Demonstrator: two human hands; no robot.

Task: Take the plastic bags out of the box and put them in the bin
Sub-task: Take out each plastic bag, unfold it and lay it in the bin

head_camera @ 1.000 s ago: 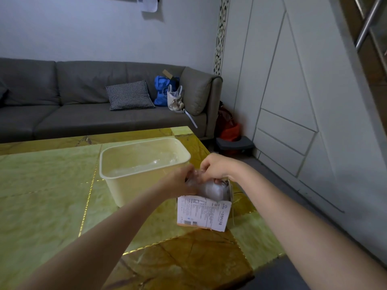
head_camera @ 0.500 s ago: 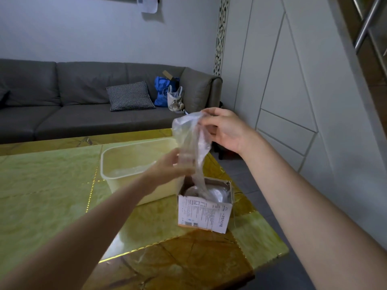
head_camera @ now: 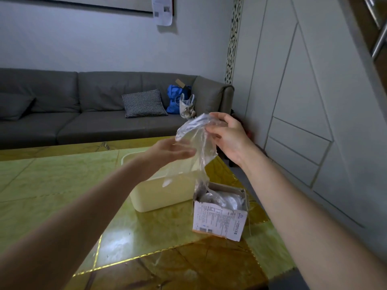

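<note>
Plastic bag [head_camera: 199, 141] pinched at its top by right hand [head_camera: 228, 139], hanging down to the box [head_camera: 219, 214]; left hand [head_camera: 173, 152] flat-fingered beside it, above the bin [head_camera: 159, 195].

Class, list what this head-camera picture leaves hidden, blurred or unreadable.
- Left hand: motion-blurred, so any touch on the plastic bag is unclear.
- Bin: inside hidden by the left forearm and bag.
- Box: print too small to read; number of bags inside unclear.
- Right hand: fingertips veiled by plastic.
</note>
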